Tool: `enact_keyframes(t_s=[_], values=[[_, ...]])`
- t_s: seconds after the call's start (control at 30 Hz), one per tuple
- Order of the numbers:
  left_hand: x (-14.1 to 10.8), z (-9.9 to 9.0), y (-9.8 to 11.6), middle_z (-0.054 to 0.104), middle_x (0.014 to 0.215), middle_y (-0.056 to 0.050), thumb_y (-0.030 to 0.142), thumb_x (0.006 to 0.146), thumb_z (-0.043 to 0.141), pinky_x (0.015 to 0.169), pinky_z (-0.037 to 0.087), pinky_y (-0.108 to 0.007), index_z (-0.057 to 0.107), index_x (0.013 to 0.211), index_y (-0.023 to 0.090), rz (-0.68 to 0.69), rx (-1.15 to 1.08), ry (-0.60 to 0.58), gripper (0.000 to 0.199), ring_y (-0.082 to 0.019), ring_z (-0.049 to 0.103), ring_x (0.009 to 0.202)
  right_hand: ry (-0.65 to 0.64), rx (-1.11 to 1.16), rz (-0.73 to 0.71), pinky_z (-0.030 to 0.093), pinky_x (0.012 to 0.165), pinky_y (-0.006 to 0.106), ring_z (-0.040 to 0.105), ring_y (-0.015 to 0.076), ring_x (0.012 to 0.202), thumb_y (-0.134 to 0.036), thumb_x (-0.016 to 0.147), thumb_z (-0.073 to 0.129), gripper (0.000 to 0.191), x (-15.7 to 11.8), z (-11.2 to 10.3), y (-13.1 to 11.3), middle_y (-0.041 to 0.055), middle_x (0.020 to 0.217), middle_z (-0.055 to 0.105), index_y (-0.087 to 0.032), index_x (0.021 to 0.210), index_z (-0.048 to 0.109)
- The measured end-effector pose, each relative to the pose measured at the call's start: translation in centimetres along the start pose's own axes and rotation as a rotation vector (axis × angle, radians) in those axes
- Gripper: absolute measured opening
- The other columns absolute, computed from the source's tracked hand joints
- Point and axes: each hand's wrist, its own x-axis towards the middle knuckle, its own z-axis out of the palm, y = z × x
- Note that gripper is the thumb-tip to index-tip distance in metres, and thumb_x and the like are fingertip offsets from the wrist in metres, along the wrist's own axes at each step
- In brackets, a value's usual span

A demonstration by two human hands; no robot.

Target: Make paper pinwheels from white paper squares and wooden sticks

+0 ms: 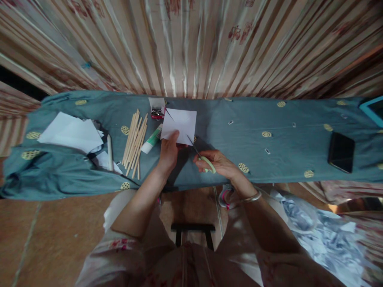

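"What's the room like from your end?"

"Through the head view I've got a striped curtain [191, 48] across the back, in long folds with reddish prints."

"And the furniture?"

"One long worktop [287, 147] running nearly the whole width, draped in a blue-green cloth [254, 115] with yellow oval prints. It's rumpled at the left end. I see a black frame [193, 227] low down in the middle, and a dark bar [22, 83] slanting in at upper left."

"Floor?"

"Brown floor [60, 235], pale lines across it."

"Light?"

"Dim, with pale streaks down the curtain folds."
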Motion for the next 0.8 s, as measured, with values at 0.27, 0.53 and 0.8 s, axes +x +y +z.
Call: enact_keyframes(t_s=[0.27, 0.53, 0.8], values=[[-0.11, 0.15, 0.23, 0.063, 0.072, 0.001, 0.017, 0.09, 0.059, 0.049, 0.049, -0.019, 0.062, 0.079, 0.021, -0.006, 0.008, -0.013, 0.012, -0.011, 0.06, 0.061, -0.004, -0.006, -0.027, 0.043, 0.052, 0.021, 0.055, 0.0086, 0.054, -0.06, 0.064, 0.083, 0.049, 0.19, -0.17, 0.57, -0.0042, 0.059, 0.062, -0.017, 0.078, 0.066], [-0.1, 0.17, 0.24, 0.063, 0.074, 0.001, 0.016, 0.09, 0.057, 0.051, 0.05, -0.019, 0.062, 0.079, 0.021, -0.004, -0.002, -0.023, 0.013, -0.011, 0.06, 0.062, 0.017, 0.03, -0.026, 0.042, 0.051, 0.02, 0.053, 0.0073, 0.053, -0.056, 0.058, 0.088, 0.048, 0.19, 0.0, 0.47, -0.0053, 0.058, 0.059, -0.017, 0.074, 0.066], [-0.35, 0.34, 0.2, 0.062, 0.073, 0.0, 0.013, 0.091, 0.056, 0.049, 0.049, -0.02, 0.063, 0.077, 0.02, -0.015, 0.0, -0.019, 0.017, -0.011, 0.059, 0.061, 0.019, 0.021, -0.026, 0.046, 0.054, 0.022, 0.055, 0.0081, 0.055, -0.06, 0.056, 0.087, 0.05, 0.19, -0.03, 0.4, -0.0057, 0.059, 0.059, -0.018, 0.072, 0.065]])
